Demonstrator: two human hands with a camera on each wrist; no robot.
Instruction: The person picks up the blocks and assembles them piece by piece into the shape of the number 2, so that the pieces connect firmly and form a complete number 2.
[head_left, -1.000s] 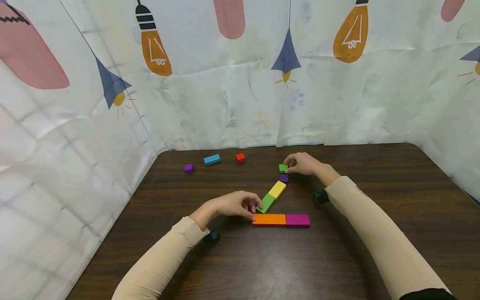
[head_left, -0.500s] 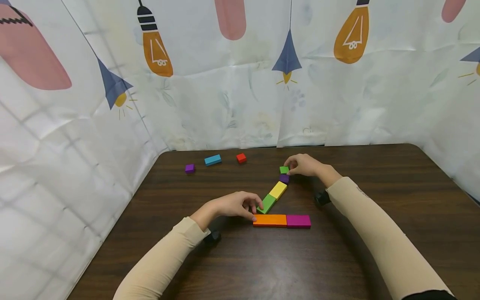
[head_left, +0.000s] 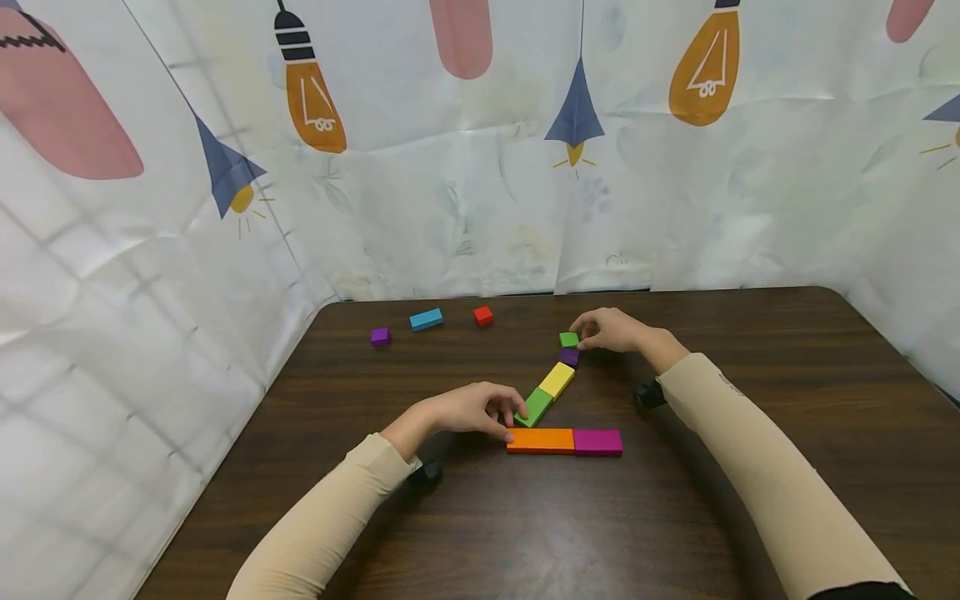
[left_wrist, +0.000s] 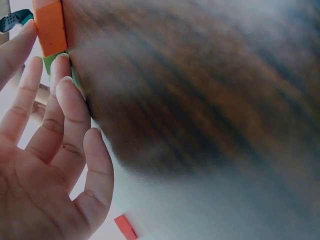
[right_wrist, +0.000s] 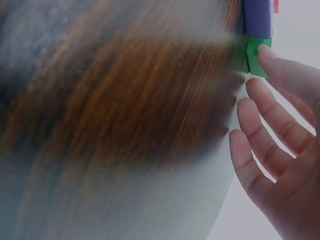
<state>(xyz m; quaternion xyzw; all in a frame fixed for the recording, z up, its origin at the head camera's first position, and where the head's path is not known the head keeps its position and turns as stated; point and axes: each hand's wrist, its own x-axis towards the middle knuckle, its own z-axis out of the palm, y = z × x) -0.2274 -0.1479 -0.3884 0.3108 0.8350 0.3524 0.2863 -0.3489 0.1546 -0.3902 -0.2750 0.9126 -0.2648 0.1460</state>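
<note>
In the head view, my right hand (head_left: pixel 611 330) pinches a small green block (head_left: pixel 569 340) between thumb and forefinger. That block meets a dark purple block (head_left: pixel 569 357), which heads a slanting row with a yellow block (head_left: pixel 557 381) and a longer green block (head_left: pixel 535 407). My left hand (head_left: pixel 472 409) rests its thumb on the left end of an orange block (head_left: pixel 540 441), with a fingertip at the longer green block. A magenta block (head_left: pixel 597 442) adjoins the orange one end to end. In the left wrist view, the left fingers (left_wrist: pixel 74 117) are mostly straight.
Toward the back left of the brown table (head_left: pixel 480 533) lie a purple cube (head_left: pixel 380 337), a blue block (head_left: pixel 426 319) and a red block (head_left: pixel 483 316), apart from each other. A patterned white curtain (head_left: pixel 465 208) hangs behind the table's far edge.
The right hand has brought the small green block slightly nearer, closing the gap to the dark purple block. The left hand has stayed in place.
</note>
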